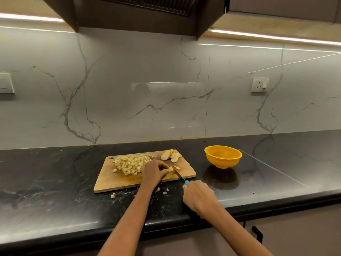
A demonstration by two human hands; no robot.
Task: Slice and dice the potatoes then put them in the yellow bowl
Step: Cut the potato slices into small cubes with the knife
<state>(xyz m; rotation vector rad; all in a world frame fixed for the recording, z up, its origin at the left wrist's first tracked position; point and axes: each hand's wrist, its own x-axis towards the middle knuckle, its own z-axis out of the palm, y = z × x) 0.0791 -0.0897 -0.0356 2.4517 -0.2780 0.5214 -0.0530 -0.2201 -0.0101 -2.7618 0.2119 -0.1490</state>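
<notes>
Diced potato is crowding the board beside your left hand, which is pinching a potato piece; your right hand is gripping the knife

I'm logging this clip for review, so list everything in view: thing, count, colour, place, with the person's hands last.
cutting board: one, wooden, on the counter, centre.
diced potato pile: one heap, pale yellow, left part of the board.
potato slices: a few, pale with brown skin, far right corner of the board.
potato piece: one, pale, under the left fingertips.
stray bits: a few, pale, on the counter before the board.
knife: one, dark blade, blue handle, tip at the piece.
yellow bowl: one, right of the board, looks empty.
counter: black, speckled.
wall sockets: two, white, on the marble backsplash.
left hand: holds the piece.
right hand: grips the knife.
</notes>
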